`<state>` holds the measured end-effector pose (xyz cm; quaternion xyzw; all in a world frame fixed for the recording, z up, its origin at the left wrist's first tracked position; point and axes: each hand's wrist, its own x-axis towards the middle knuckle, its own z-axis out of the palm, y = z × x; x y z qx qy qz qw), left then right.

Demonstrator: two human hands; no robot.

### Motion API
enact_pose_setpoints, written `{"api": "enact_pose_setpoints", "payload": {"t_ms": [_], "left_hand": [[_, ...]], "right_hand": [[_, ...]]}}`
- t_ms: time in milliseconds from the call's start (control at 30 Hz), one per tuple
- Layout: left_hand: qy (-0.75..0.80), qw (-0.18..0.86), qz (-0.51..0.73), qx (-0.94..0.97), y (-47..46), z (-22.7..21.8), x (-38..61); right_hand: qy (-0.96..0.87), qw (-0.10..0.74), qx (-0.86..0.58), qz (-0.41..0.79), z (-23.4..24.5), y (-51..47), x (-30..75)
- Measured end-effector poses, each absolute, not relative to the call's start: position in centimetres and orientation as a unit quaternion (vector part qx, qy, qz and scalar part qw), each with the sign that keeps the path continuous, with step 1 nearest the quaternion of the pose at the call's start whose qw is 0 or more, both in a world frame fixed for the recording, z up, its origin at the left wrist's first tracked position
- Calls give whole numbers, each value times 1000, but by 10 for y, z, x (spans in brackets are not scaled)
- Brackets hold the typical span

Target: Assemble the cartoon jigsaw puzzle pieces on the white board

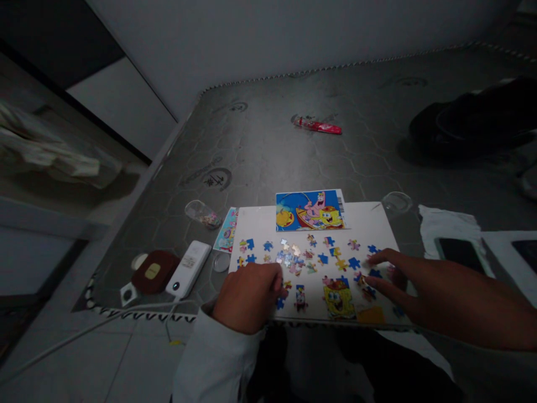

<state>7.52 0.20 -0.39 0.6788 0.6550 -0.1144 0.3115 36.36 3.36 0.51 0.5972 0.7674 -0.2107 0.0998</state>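
While the curled left hand (247, 296) rests at the near side, any grip hidden from view, the open right hand (403, 280), fingers (380, 258) spread, touches small multicoloured cardboard jigsaw pieces (325, 260) scattered across a white rectangular board (369, 224); a blue printed cartoon picture card (310, 210) lies against the far edge.

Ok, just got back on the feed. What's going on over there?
A person is working over a white board covered in scattered jigsaw pieces. Their left hand is curled at the board's near edge, and whether it holds a piece is hidden. Their right hand is spread, with its fingers among the pieces on the right. A SpongeBob picture card lies at the board's far edge.
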Motion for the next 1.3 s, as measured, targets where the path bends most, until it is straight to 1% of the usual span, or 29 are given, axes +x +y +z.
{"api": "enact_pose_setpoints", "payload": {"t_ms": [100, 267, 433, 767, 1033, 1100, 1233, 1300], "left_hand": [[657, 312, -126, 675, 3, -2, 75], [661, 306, -129, 673, 4, -1, 75], [657, 309, -125, 676, 4, -3, 76], [653, 309, -125, 680, 3, -3, 77], [655, 300, -112, 684, 3, -2, 77], [653, 289, -90, 694, 4, -1, 78], [661, 233, -65, 710, 10, 2, 82], [659, 231, -63, 713, 13, 2, 84]], "right_hand": [[763, 108, 598, -220, 4, 34, 364], [762, 103, 607, -201, 1, 33, 365], [759, 114, 604, -217, 5, 34, 362], [776, 77, 594, -198, -1, 32, 366], [762, 105, 603, -212, 3, 33, 363], [759, 114, 604, -216, 3, 33, 363], [759, 107, 604, -217, 2, 33, 363], [760, 104, 604, -215, 3, 33, 363]]}}
